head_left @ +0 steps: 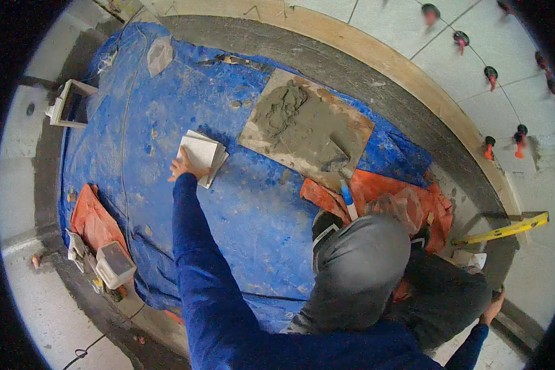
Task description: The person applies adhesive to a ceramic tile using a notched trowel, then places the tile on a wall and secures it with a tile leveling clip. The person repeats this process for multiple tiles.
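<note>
Here the left hand [182, 166] reaches far out over the blue tarp [253, 209], its fingers spread and laid on the near left corner of a small stack of white tiles [202, 154]; it presses rather than clamps. How many tiles are in the stack cannot be told, though at least three edges show. The stack lies at the middle of the tarp, just left of one square board [305, 126] smeared with grey mortar. One trowel [345, 185] with a blue handle rests on the board's near right edge, over an orange sheet [382, 191].

The right hand [492, 308] sits low at the near right, at the floor edge; whether its fingers are closed or apart cannot be told.

One yellow spirit level [505, 229] lies to the right, near the tiled floor [413, 37], where about ten red and black levelling clips [491, 75] stand in the joints. At the far left stands one white frame [68, 105]. At the near left, one white boxy device [114, 264] sits beside a second orange sheet [92, 222].
</note>
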The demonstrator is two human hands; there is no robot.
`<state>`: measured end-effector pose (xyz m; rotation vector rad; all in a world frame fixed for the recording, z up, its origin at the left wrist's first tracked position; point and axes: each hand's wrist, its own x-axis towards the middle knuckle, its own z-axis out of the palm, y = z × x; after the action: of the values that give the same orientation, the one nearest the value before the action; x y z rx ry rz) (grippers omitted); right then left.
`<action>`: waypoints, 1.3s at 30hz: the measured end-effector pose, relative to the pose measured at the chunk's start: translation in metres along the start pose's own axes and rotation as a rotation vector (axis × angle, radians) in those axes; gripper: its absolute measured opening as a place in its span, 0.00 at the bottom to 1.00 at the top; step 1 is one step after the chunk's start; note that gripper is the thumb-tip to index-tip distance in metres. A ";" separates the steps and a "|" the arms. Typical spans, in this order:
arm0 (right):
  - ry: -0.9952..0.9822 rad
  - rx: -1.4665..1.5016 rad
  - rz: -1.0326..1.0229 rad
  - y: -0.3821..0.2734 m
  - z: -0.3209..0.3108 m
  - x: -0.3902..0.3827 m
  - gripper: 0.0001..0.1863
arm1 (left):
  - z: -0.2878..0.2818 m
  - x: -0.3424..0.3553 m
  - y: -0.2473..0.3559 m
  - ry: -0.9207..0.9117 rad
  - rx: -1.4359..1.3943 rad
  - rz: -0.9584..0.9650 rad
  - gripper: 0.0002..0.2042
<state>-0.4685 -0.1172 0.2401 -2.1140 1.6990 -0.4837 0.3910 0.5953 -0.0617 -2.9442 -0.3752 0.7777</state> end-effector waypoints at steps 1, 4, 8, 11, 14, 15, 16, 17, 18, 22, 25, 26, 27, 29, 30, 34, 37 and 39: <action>0.069 -0.343 -0.218 -0.013 0.003 -0.004 0.32 | 0.008 -0.009 -0.003 0.031 -0.028 -0.023 0.75; 0.058 -0.306 -0.045 -0.072 0.006 0.003 0.30 | 0.026 -0.025 -0.015 0.129 -0.089 -0.075 0.73; 0.237 -0.181 -0.414 -0.152 0.014 0.022 0.27 | 0.039 -0.060 -0.037 0.251 -0.318 -0.047 0.69; 0.259 -0.089 -0.549 -0.214 0.036 0.028 0.23 | 0.020 -0.120 -0.027 0.482 -0.624 0.221 0.63; 0.146 0.109 -0.758 -0.286 0.069 0.021 0.20 | -0.037 -0.209 0.010 -0.141 -1.605 0.728 0.60; 0.140 0.111 -0.862 -0.313 0.081 0.016 0.20 | -0.061 -0.242 0.026 -0.504 -1.830 0.793 0.61; 0.109 0.104 -0.916 -0.339 0.092 0.011 0.19 | -0.086 -0.278 0.043 -0.921 -2.060 0.929 0.62; 0.080 0.121 -0.970 -0.362 0.100 0.005 0.18 | -0.106 -0.313 0.067 -1.084 -2.079 1.036 0.64; 0.026 0.157 -1.007 -0.382 0.107 -0.001 0.18 | -0.124 -0.348 0.093 -1.319 -2.146 1.103 0.65; -0.105 0.513 -1.095 -0.421 0.132 -0.015 0.15 | -0.174 -0.458 0.186 -1.742 -1.890 1.354 0.71; -0.029 0.498 -1.075 -0.405 0.141 -0.014 0.14 | -0.176 -0.510 0.240 -1.986 -1.707 1.369 0.72; -0.013 0.450 -1.063 -0.397 0.141 -0.011 0.14 | -0.171 -0.521 0.257 -2.034 -1.629 1.373 0.72; 0.005 0.501 -1.048 -0.389 0.140 -0.006 0.14 | -0.163 -0.531 0.273 -2.083 -1.558 1.383 0.72; 0.012 0.538 -0.951 -0.377 0.137 0.003 0.13 | -0.147 -0.542 0.298 -2.088 -1.501 1.331 0.71; 0.004 0.584 -0.927 -0.372 0.135 0.005 0.13 | -0.137 -0.545 0.308 -2.086 -1.477 1.317 0.71; -0.210 0.664 -0.752 -0.361 0.125 0.000 0.18 | -0.099 -0.538 0.327 -1.868 -1.499 1.153 0.63; -0.630 0.815 -0.572 -0.359 0.133 -0.014 0.30 | -0.074 -0.532 0.347 -1.142 -1.409 1.247 0.47; -0.661 0.907 -0.611 -0.361 0.147 -0.020 0.32 | -0.058 -0.535 0.357 -0.835 -1.422 1.258 0.41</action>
<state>-0.0954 -0.0162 0.2922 -1.7283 0.3210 -0.5012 0.0459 0.1145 0.1966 -3.3380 1.8977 2.8047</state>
